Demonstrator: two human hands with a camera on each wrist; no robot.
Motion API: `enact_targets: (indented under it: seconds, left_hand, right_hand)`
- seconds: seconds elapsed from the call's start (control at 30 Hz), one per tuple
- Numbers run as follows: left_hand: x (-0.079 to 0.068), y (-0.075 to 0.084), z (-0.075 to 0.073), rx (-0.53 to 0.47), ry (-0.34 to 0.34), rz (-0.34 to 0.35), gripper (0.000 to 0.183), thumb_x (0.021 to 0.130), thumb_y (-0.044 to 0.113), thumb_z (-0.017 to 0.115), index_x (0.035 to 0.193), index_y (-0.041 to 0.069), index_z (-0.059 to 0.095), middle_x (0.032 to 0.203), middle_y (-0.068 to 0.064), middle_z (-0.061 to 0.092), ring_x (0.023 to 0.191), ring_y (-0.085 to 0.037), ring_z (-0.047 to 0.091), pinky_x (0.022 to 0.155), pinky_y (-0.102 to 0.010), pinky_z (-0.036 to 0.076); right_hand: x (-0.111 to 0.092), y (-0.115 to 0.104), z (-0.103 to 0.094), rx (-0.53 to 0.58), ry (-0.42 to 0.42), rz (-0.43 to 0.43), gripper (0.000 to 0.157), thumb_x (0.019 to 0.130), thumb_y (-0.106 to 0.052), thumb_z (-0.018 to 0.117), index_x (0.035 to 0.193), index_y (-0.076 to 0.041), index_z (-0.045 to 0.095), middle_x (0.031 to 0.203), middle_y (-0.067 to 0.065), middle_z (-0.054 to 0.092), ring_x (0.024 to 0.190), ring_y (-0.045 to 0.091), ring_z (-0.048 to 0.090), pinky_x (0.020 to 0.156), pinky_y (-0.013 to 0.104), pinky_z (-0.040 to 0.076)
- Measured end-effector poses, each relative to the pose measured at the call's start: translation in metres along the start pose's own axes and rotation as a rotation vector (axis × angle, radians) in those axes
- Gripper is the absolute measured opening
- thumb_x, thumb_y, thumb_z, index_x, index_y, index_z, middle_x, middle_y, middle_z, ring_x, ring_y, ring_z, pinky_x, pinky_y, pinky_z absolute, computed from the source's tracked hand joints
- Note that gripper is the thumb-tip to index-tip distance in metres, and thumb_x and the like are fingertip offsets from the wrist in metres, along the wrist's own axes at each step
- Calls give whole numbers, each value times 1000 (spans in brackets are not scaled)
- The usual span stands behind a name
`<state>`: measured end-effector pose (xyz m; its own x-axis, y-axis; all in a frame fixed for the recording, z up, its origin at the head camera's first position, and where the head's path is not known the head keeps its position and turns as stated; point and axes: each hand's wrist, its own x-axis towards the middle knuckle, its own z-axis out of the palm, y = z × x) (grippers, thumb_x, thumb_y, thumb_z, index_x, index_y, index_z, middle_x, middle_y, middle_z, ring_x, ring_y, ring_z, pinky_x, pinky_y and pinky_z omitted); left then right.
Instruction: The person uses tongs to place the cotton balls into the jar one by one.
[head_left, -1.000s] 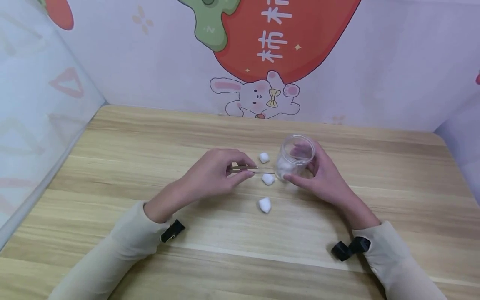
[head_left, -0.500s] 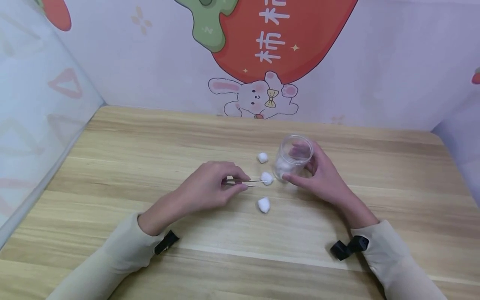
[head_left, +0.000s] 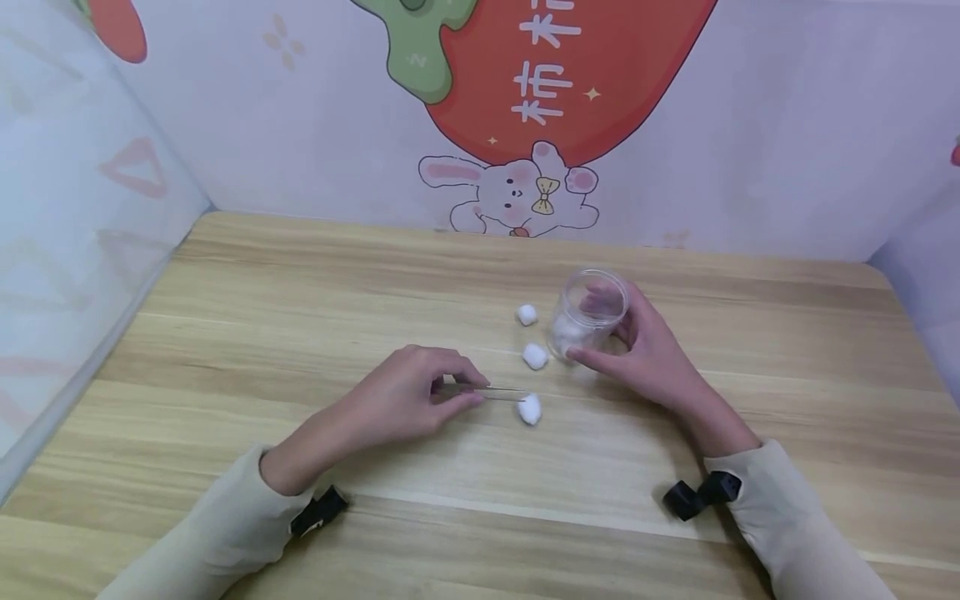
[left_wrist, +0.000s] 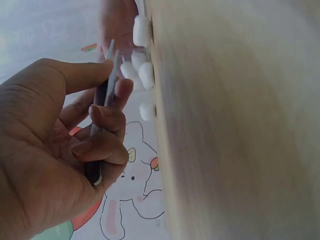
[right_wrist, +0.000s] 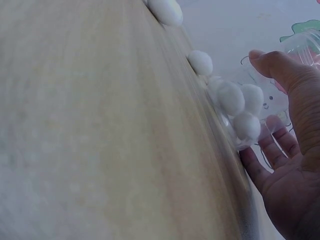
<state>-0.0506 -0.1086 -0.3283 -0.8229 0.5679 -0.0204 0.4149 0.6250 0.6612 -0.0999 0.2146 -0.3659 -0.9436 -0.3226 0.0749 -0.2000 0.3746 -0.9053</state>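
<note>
My left hand (head_left: 405,396) pinches metal tweezers (head_left: 498,393) between thumb and fingers. Their two tips stand apart, at the upper left edge of the nearest cotton ball (head_left: 529,410). Farther back on the table lie a middle cotton ball (head_left: 535,357) and a smaller-looking far one (head_left: 527,315). My right hand (head_left: 656,358) grips a clear, lidless jar (head_left: 597,337) from the right, thumb in front and fingers behind. Several cotton balls (right_wrist: 231,99) show through its wall near the bottom in the right wrist view.
The wooden table (head_left: 315,283) runs back to a wall covering (head_left: 300,150) printed with a red persimmon and a rabbit. Another pale covering (head_left: 67,208) borders the left side. A black wrist device (head_left: 318,510) is at the left cuff, another (head_left: 701,496) at the right.
My left hand has moved the tweezers toward me and slightly left, from beside the jar past the middle cotton ball to the nearest one. My right hand and the jar have stayed put.
</note>
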Motion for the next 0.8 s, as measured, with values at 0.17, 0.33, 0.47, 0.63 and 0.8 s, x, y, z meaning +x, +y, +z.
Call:
enact_targets:
  seconds: [0.17, 0.33, 0.47, 0.63, 0.8]
  left_hand:
    - [-1, 0, 8, -23, -41, -18, 12, 97, 23, 79, 109, 22, 81, 101, 14, 79, 77, 0, 61, 73, -22, 52]
    - [-2, -1, 15, -9, -44, -21, 12, 97, 24, 79, 108, 22, 81, 102, 14, 79, 86, 1, 66, 81, -22, 55]
    - [-4, -2, 15, 39, 8, -12, 13, 96, 24, 79, 109, 21, 81, 103, 11, 80, 89, 0, 68, 83, -25, 57]
    - [-3, -3, 16, 58, 16, -4, 13, 96, 24, 80, 108, 20, 81, 101, 10, 80, 89, 0, 69, 84, -25, 58]
    - [-2, -4, 20, 58, -3, -1, 12, 95, 23, 81, 107, 21, 82, 99, 11, 80, 88, 1, 70, 82, -25, 57]
  right_hand:
    - [-1, 1, -1, -9, 3, 8, 82, 86, -10, 89, 154, -17, 43, 145, 5, 57, 137, 13, 54, 115, 11, 38]
    - [0, 1, 0, -21, 2, 17, 83, 86, -12, 89, 155, -18, 43, 146, 5, 57, 140, 18, 53, 120, 19, 39]
    - [2, 0, 0, -17, -2, 10, 83, 86, -12, 89, 154, -17, 43, 145, 6, 57, 140, 19, 54, 120, 18, 38]
    - [2, 0, 0, -12, -5, 9, 82, 86, -11, 89, 153, -17, 44, 145, 6, 58, 138, 17, 54, 116, 11, 37]
    - [0, 0, 0, -16, 0, 12, 82, 85, -11, 89, 154, -17, 44, 145, 6, 58, 139, 17, 54, 115, 10, 37]
